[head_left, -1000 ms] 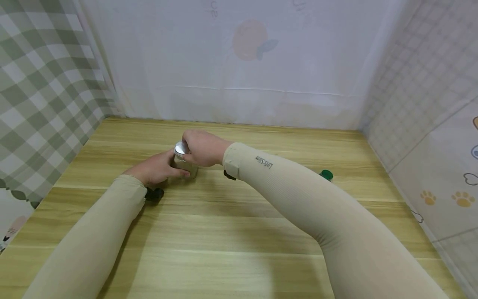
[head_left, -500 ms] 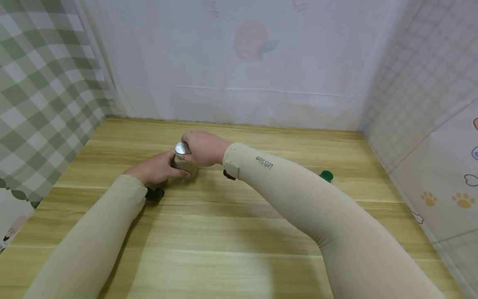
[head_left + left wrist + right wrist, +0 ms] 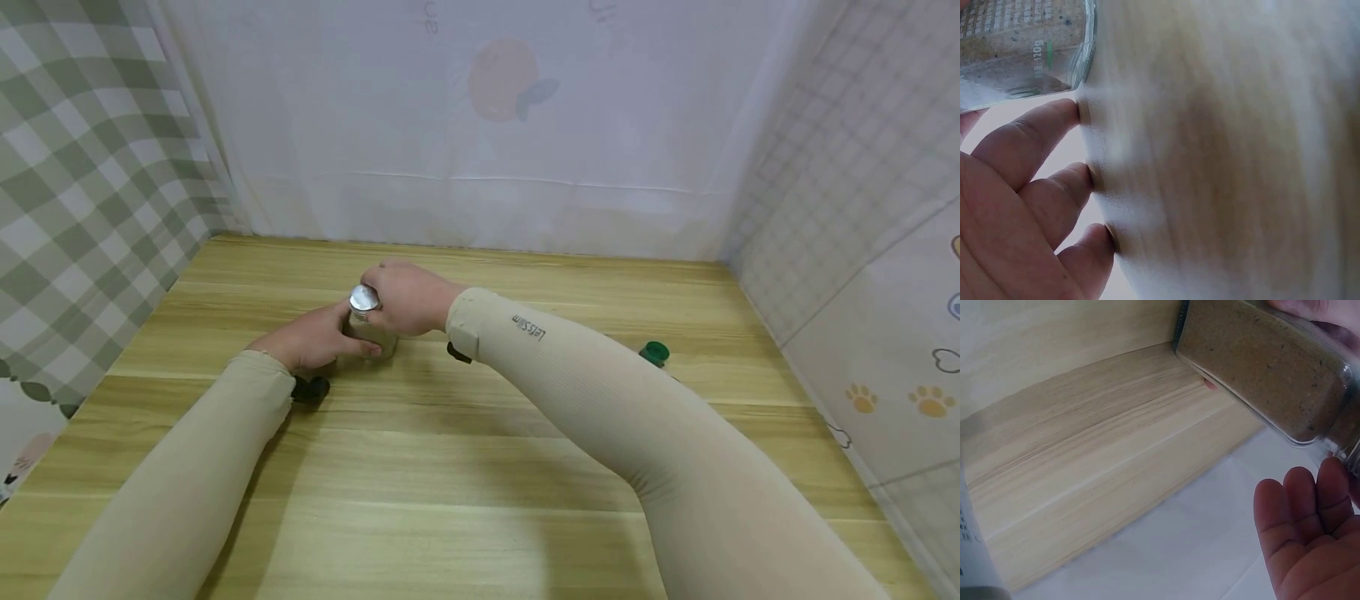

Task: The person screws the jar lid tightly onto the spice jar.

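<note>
A squarish clear glass seasoning jar (image 3: 386, 340) stands upright on the table, holding a brown speckled powder that fills most of the right wrist view. A silver foil disc (image 3: 364, 297) covers its mouth. My left hand (image 3: 318, 337) grips the jar's body low down, thumb across the near side; several of its fingertips touch the tabletop in the left wrist view. At the jar's top, my right hand (image 3: 408, 293) holds the neck by the foil's edge with thumb and forefinger. Its other fingers (image 3: 1272, 509) extend free of the jar. The exact pinch point is hidden.
A green cap (image 3: 656, 352) lies on the wooden table (image 3: 420, 500) at the right, partly behind the right sleeve. White cloth (image 3: 337, 108) hangs along the back edge, with checked cloth (image 3: 90, 150) at the left. Patterned cloth (image 3: 892, 350) borders the right side.
Both hands stay at the jar. The right fingers and the jar's foil top have shifted very slightly left. The green cap shows a little more beside the right sleeve.
</note>
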A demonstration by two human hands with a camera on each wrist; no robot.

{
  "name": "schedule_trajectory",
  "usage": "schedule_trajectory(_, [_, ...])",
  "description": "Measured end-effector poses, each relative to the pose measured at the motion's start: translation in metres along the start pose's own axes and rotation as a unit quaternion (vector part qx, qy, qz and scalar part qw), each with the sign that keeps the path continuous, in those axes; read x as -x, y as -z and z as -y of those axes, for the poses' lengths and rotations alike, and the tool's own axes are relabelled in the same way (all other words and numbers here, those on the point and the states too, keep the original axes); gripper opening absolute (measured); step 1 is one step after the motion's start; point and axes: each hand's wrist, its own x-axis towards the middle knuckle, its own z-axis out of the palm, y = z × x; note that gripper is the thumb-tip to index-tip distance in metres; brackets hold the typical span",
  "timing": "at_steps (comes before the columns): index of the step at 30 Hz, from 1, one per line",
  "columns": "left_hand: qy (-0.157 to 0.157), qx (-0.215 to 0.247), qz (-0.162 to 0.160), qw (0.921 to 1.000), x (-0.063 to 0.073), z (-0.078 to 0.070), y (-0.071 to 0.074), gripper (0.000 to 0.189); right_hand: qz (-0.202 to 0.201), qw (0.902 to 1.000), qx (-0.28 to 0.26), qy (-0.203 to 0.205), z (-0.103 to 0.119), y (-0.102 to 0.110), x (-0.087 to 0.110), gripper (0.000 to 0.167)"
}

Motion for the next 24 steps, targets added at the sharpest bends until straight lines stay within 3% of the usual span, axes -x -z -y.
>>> schedule_trajectory(15, [-0.001, -0.019, -0.003, 0.9998, 0.0006, 0.0005, 0.0000, 0.102, -0.002, 0.9998, -0.006, 0.020, -0.0042, -0.0030, 0.0001, 0.041])
schedule_trajectory(24, [0.005, -0.021, -0.002, 0.9998, 0.0034, -0.0022, -0.0009, 0.100, -0.007, 0.9989, -0.045, 0.008, -0.0037, -0.0042, 0.0025, 0.038])
